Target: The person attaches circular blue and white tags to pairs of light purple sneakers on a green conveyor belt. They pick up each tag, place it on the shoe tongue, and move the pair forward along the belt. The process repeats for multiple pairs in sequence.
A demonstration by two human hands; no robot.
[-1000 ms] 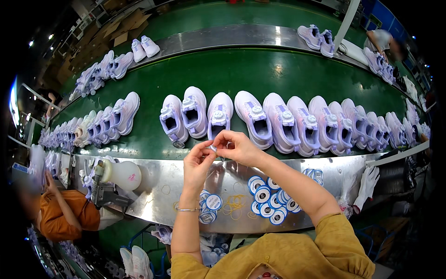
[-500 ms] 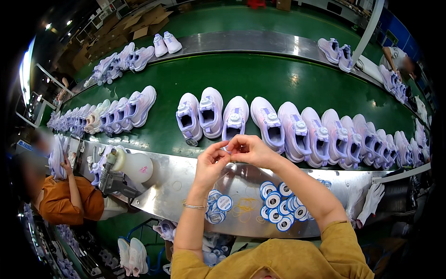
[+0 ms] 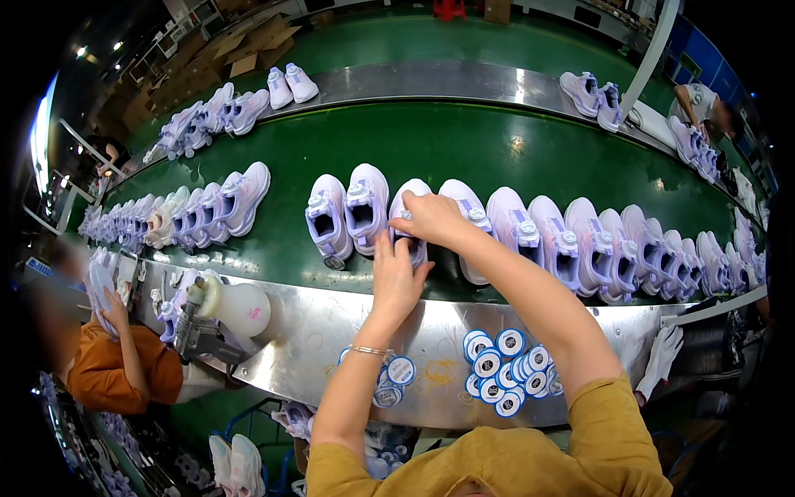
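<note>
Both my hands are on a pale lilac sneaker [image 3: 411, 189] that stands toe-away in the row on the green belt. My left hand [image 3: 397, 280] grips its heel, with fingers at the collar and the thumb out to the right. My right hand [image 3: 432, 219] comes over from the right, closed at the tongue and dial, which it hides. Whether a small thing is between those fingers cannot be made out. Close on the left stands a sneaker pair, the nearer one a lilac sneaker [image 3: 367, 201] with a dial. Another sneaker [image 3: 464, 199] is partly behind my right forearm.
Round blue-rimmed tags [image 3: 489, 361] and yellow elastic bands [image 3: 437, 373] lie on the metal ledge [image 3: 331, 327]. A spray gun with a white cup [image 3: 242, 305] is at left, beside a co-worker in an orange shirt [image 3: 124, 369] holding a shoe. White gloves [image 3: 661, 361] hang at right.
My hands were pinched together above the ledge, in front of the sneaker. They have parted and moved onto it, the left at the heel, the right at the tongue.
</note>
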